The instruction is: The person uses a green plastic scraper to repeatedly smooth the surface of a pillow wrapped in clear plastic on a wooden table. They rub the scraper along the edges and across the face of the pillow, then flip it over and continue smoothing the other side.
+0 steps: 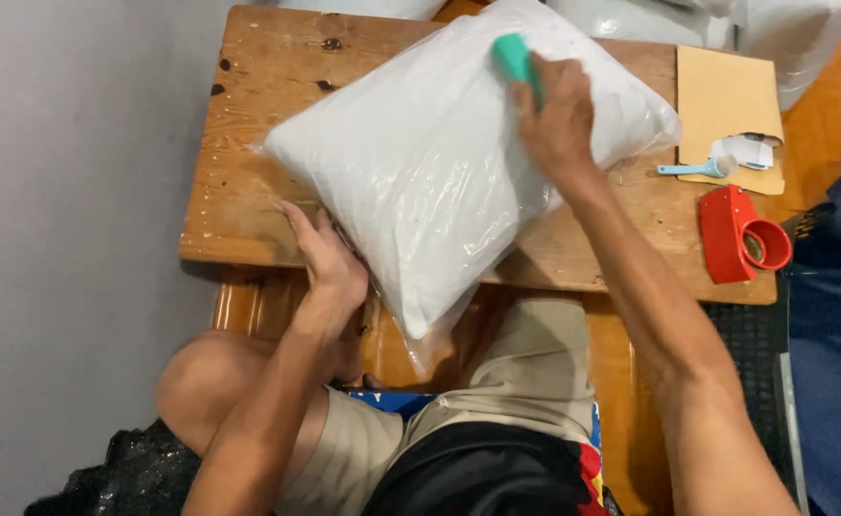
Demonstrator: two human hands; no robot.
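Observation:
A white pillow in a clear plastic bag point(439, 172) lies tilted on a low wooden table point(248, 115), its near corner hanging over the front edge. My left hand point(325, 263) presses against the pillow's lower left edge at the table's front. My right hand point(559, 119) rests on top of the pillow near its far right corner and grips a small teal tool point(514, 55) that touches the plastic.
A red tape dispenser point(740, 234) stands at the table's right front corner. A brown envelope point(726, 105) with a small blue-handled tool point(697, 169) and white labels lies at the back right. More plastic-wrapped white bundles point(630, 19) sit behind the table. A grey wall is left.

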